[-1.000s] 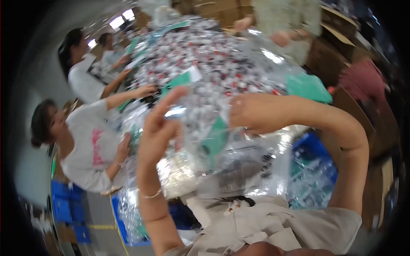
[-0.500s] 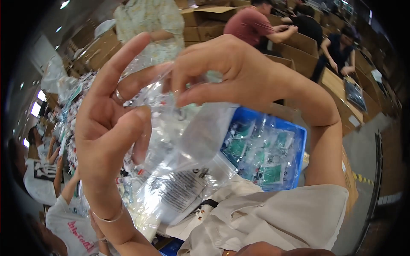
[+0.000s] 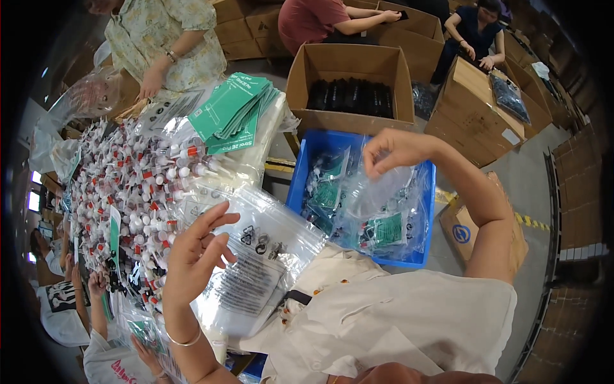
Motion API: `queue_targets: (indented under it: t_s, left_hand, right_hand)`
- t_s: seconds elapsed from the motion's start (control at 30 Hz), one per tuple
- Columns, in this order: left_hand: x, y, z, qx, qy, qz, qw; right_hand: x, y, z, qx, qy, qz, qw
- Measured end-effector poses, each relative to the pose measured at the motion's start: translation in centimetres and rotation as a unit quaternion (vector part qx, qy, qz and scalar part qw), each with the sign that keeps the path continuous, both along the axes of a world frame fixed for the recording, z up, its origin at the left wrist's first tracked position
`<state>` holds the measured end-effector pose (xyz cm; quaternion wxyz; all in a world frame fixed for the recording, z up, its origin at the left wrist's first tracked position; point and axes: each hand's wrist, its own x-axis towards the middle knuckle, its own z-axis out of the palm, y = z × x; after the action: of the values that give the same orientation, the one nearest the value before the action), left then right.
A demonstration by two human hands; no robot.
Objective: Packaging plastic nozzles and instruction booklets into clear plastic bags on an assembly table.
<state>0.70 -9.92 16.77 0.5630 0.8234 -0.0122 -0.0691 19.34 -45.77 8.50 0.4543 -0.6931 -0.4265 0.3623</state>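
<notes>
Above the stack of clear zip bags on the table, my left hand is open, its fingers loosely bent and apart, with nothing in them. My right hand is over the blue bin, its fingertips pinched together. From them a clear plastic bag seems to hang down into the bin, smeared by motion; its upper edge is hard to make out. Inside the bin lie several filled clear bags with green cards.
A large pile of small white parts with red and orange pieces covers the table on the left. Green printed cards are stacked at its far edge. Behind the bin stands an open carton of black items. Several people work nearby.
My hands have come down and apart from in front of my view. The right has moved over the blue bin with the clear bag; the left has let go and lowered.
</notes>
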Motion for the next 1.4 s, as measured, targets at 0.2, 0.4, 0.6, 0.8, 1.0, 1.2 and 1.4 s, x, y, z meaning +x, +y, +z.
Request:
queue_targets:
  t_s: [0.2, 0.4, 0.6, 0.8, 1.0, 1.2, 1.4]
  left_hand:
    - [-4.1, 4.2, -6.0, 0.204, 0.089, 0.016, 0.975]
    - [-9.4, 3.8, -12.8, 0.402, -0.072, 0.146, 0.901]
    - [-13.3, 3.4, -15.5, 0.417, -0.122, 0.268, 0.860]
    - [-12.7, 6.4, -15.1, 0.482, -0.101, 0.322, 0.809]
    - [-12.0, 8.4, -14.0, 0.495, -0.040, 0.314, 0.809]
    - [-11.6, 8.6, -15.3, 0.413, -0.088, 0.298, 0.856]
    - [-10.2, 12.9, -15.9, 0.391, -0.060, 0.288, 0.872]
  right_hand:
    - [0.7, -9.4, -18.3, -0.324, 0.217, 0.113, 0.914]
    - [-3.7, -3.3, -18.9, -0.334, -0.159, 0.134, 0.920]
    - [-7.2, 13.3, -11.2, 0.029, -0.236, -0.027, 0.971]
    - [-6.0, 17.8, -15.3, -0.040, 0.153, -0.121, 0.980]
    - [-8.0, 18.8, -12.6, -0.081, 0.151, -0.111, 0.979]
    - [-7.5, 20.0, -9.3, -0.041, 0.177, -0.124, 0.976]
    - [-4.6, 24.9, -7.8, -0.022, 0.227, -0.102, 0.968]
